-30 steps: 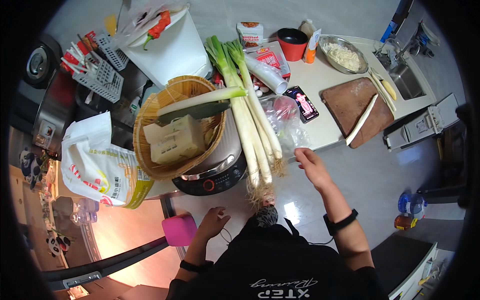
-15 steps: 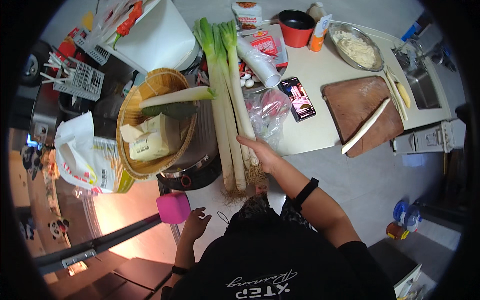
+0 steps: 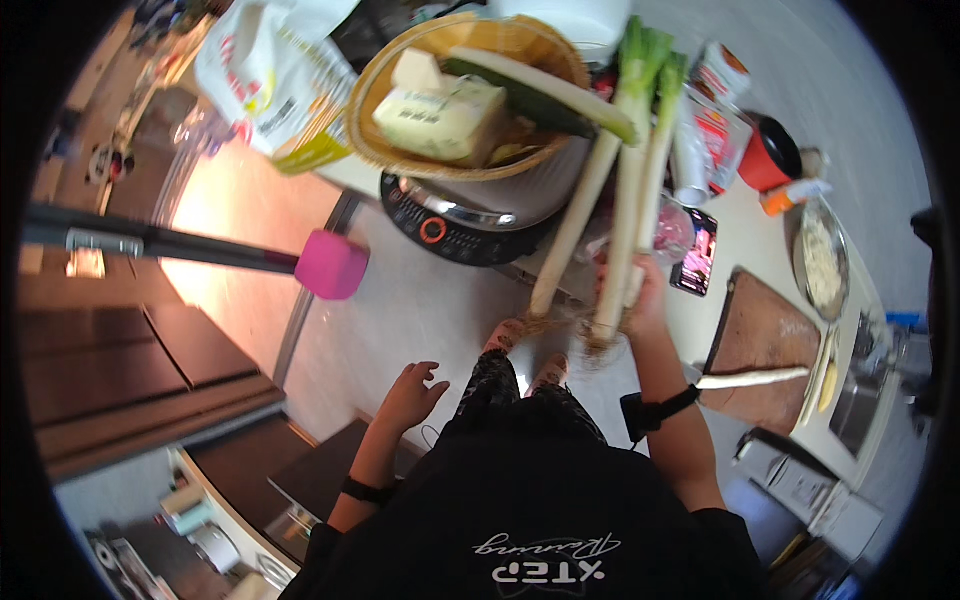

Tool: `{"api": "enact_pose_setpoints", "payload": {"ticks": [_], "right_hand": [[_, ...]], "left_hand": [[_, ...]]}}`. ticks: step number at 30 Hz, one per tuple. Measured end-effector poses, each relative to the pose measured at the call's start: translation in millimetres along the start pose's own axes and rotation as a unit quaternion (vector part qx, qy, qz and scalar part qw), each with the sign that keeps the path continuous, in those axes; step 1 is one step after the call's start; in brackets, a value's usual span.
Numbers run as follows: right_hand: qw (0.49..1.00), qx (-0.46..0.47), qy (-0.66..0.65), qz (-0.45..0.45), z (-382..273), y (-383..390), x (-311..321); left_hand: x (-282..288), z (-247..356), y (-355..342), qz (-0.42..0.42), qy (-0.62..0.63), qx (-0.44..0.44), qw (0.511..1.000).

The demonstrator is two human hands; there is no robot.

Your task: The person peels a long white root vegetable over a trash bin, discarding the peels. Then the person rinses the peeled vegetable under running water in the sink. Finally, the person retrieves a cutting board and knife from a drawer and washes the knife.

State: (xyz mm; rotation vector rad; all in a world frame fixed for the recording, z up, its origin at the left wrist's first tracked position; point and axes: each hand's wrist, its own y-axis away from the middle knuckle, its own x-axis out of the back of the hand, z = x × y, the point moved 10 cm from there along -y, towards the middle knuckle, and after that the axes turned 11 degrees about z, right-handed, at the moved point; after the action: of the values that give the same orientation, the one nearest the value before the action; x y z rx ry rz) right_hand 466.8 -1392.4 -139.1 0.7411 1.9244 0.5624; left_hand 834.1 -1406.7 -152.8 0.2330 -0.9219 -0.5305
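Observation:
Several long leeks point(image 3: 625, 200) with green tops and stringy roots lie over the counter's edge, their root ends hanging toward me. My right hand point(image 3: 645, 290) is closed round the lower part of the leeks; exactly which stalks it grips is partly hidden. One stalk slants apart to the left, its roots above my feet. My left hand point(image 3: 408, 395) hangs over the floor with its fingers apart, touching nothing. Left of the leeks, a wicker basket point(image 3: 365, 125) holds a pale packaged block point(image 3: 440, 118), a dark green cucumber-like vegetable point(image 3: 545, 108) and a long pale vegetable with a green tip point(image 3: 540, 82).
Under the basket stands a round cooker point(image 3: 490, 225) with a control panel. To the right are a phone point(image 3: 696, 252), a brown cutting board point(image 3: 760, 325) with a long pale strip point(image 3: 752, 379), a metal bowl point(image 3: 842, 275) and a red pot point(image 3: 770, 155). A pink block point(image 3: 332, 265) caps a dark bar at left.
My view has swung left, so the counter appears farther right and turned. The leeks' root ends have spread apart, and my right hand has closed further round them. My left hand stays empty.

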Motion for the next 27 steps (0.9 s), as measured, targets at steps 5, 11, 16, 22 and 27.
{"api": "enact_pose_setpoints", "payload": {"ticks": [5, 11, 16, 22, 27], "right_hand": [[0.998, 0.042, 0.046, -0.004, -17, -2, 3], [0.99, 0.071, 0.124, -0.007, -9, -11, 2], [0.982, 0.074, 0.157, 0.068, -19, 1, 12], [0.88, 0.194, 0.391, 0.19, -55, 44, 23], [0.63, 0.412, 0.614, 0.237, -86, 94, -26]], "left_hand": [[-25, -6, 13, -0.009, 0.023, 0.044, 0.999], [-23, 9, 7, 0.002, 0.06, 0.003, 0.998], [13, 29, -18, 0.044, 0.106, -0.025, 0.993], [80, 75, -72, 0.132, 0.247, -0.065, 0.958], [124, 120, -122, 0.064, 0.615, 0.103, 0.779]]}}
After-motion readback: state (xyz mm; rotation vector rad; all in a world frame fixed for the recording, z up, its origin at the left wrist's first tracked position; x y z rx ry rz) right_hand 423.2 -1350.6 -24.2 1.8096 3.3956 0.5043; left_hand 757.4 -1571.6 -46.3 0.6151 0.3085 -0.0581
